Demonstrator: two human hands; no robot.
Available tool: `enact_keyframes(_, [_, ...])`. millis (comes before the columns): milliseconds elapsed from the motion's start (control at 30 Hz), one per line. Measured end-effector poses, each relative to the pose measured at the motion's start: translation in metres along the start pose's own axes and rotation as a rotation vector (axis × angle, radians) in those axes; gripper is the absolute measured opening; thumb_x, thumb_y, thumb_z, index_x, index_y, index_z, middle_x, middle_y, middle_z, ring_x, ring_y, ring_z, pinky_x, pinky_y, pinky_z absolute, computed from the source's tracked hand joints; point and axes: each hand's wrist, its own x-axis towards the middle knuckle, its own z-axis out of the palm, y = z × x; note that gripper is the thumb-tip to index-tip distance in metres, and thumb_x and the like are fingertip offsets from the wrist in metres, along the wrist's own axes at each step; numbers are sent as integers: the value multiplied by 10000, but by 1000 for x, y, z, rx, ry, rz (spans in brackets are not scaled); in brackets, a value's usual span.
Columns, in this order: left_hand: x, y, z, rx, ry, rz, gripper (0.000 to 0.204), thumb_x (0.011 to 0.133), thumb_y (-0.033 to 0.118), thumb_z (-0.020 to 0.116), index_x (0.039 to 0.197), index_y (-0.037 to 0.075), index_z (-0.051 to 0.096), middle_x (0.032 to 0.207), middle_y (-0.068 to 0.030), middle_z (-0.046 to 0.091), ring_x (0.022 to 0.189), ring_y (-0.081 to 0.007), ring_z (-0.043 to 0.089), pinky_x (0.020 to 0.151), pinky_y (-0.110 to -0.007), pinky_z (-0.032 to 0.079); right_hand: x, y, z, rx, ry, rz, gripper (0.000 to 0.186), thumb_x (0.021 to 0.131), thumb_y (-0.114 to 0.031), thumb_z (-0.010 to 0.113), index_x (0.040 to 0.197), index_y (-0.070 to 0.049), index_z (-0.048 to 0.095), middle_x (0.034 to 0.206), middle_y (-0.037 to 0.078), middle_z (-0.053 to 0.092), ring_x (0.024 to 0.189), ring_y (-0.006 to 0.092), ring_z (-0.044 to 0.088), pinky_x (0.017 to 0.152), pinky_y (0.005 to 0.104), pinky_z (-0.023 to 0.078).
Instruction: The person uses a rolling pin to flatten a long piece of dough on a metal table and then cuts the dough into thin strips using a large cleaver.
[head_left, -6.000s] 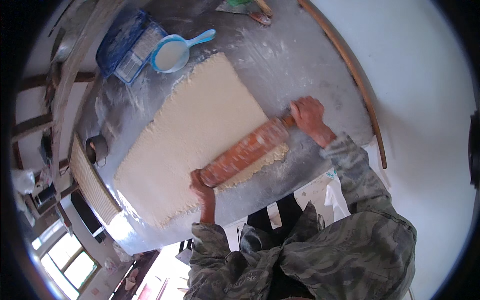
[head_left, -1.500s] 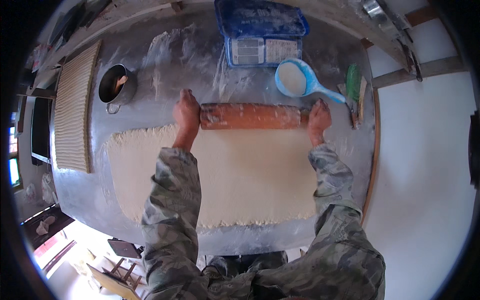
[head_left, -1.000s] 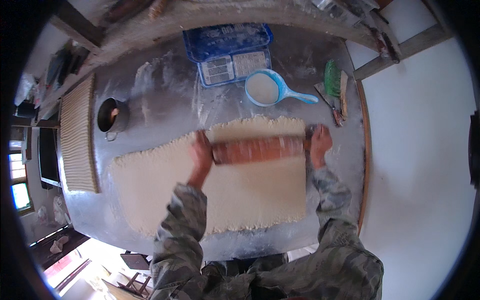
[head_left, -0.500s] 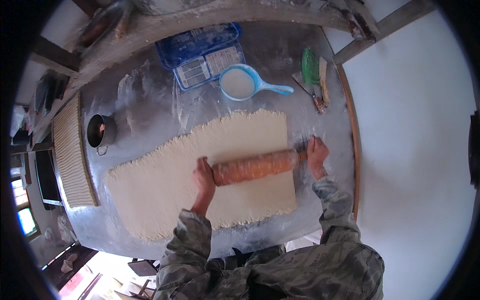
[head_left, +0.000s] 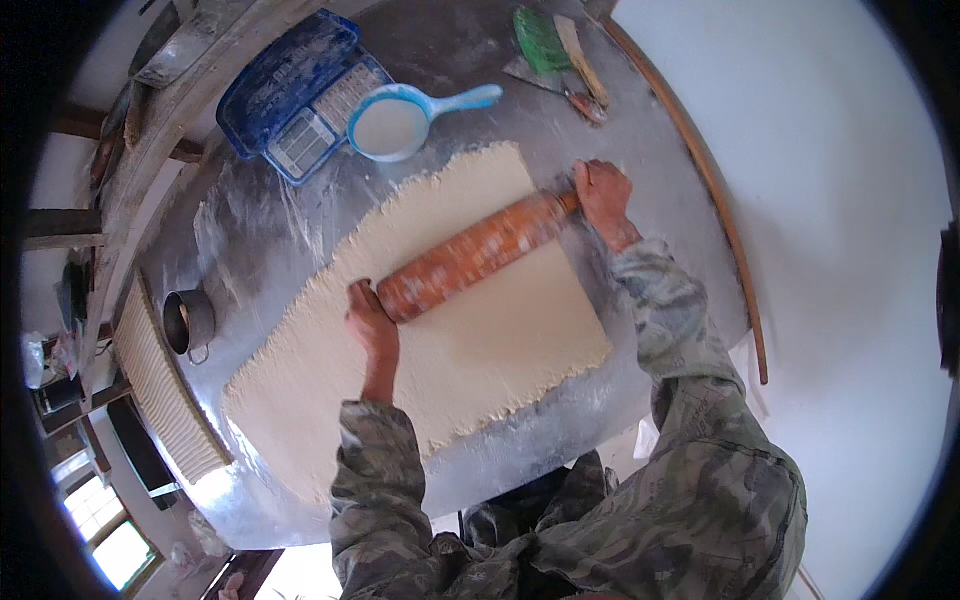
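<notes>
A wide, flat sheet of pale dough (head_left: 480, 370) with ragged edges lies across the floured table. Across its upper right part rests a thick wooden rolling pin (head_left: 475, 256), slanting up to the right. My left hand (head_left: 370, 318) is closed round the pin's left end, over the dough. At the other end, my right hand (head_left: 605, 195) grips the handle just past the dough's right edge. Both arms reach forward in camouflage sleeves. The fingers of both hands are curled, so the left handle is mostly hidden.
Beyond the dough sit a light blue dipper (head_left: 390, 128) of white powder and a blue scale (head_left: 300, 100). A green-handled scraper (head_left: 545, 50) and a brush (head_left: 580, 62) lie far right. Left are a metal pot (head_left: 188, 322) and a ridged pale slab (head_left: 165, 380). A white wall borders the right.
The rolling pin has moved away from me over the dough, both hands still on it. My view has turned, so the table appears tilted.
</notes>
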Motion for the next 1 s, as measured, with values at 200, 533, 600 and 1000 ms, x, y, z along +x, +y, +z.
enact_keyframes(200, [-151, 0, -44, -4, -172, 12, 162, 918, 122, 511, 1061, 117, 586, 736, -175, 652, 674, -363, 661, 572, -467, 494, -127, 26, -91, 7, -58, 34, 301, 922, -274, 523, 710, -79, 610, 728, 112, 609, 709, 344, 580, 609, 468, 453])
enact_keyframes(533, [-242, -43, -129, 90, -262, -38, 160, 899, 148, 516, 1037, 146, 597, 790, -159, 673, 676, -372, 658, 556, -489, 494, -248, 4, -201, 156, -205, 216, 171, 897, -167, 602, 994, -72, 706, 827, 134, 681, 709, 324, 660, 647, 399, 515])
enact_keyframes(600, [-235, -86, -180, 67, -171, -94, 145, 916, 167, 508, 1020, 145, 607, 770, -159, 671, 688, -373, 660, 568, -487, 498, -235, -65, -193, 245, -247, 138, 176, 892, -144, 603, 1012, -62, 703, 856, 134, 687, 753, 311, 673, 675, 381, 526])
enact_keyframes(1000, [-161, -279, -297, 287, -65, -183, 227, 913, 146, 503, 1123, 111, 580, 1177, -176, 603, 1007, -394, 602, 762, -501, 491, -252, -323, -74, 168, -281, -440, 342, 914, -207, 545, 1163, 15, 616, 1234, 198, 596, 1131, 365, 566, 934, 445, 448])
